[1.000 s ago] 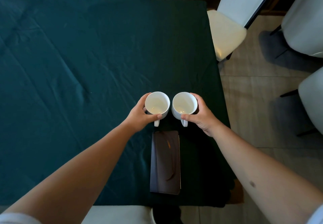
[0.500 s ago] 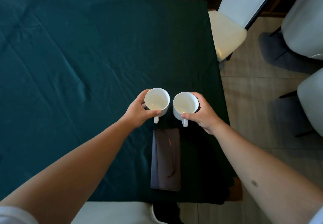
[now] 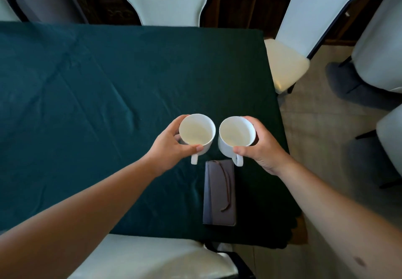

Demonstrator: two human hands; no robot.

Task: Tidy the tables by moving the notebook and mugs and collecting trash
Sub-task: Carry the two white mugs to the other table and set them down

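Note:
Two white mugs hang side by side above the green-clothed table (image 3: 91,96), handles pointing toward me. My left hand (image 3: 168,148) grips the left mug (image 3: 196,131) around its body. My right hand (image 3: 262,148) grips the right mug (image 3: 236,136) the same way. Both mugs look empty inside. A dark notebook (image 3: 219,192) with a ribbon marker lies flat on the cloth just below the mugs, near the table's front right corner. No trash is in sight.
White chairs surround the table: one (image 3: 165,0) at the far side, one (image 3: 289,45) at the right, one (image 3: 152,257) at the near edge below me. More chairs (image 3: 378,45) stand on the tiled floor to the right. A dark shelf (image 3: 245,0) is behind.
Both mugs have risen off the cloth in my hands and look larger and closer. My view has pulled back and tilted up, showing more of the far chairs.

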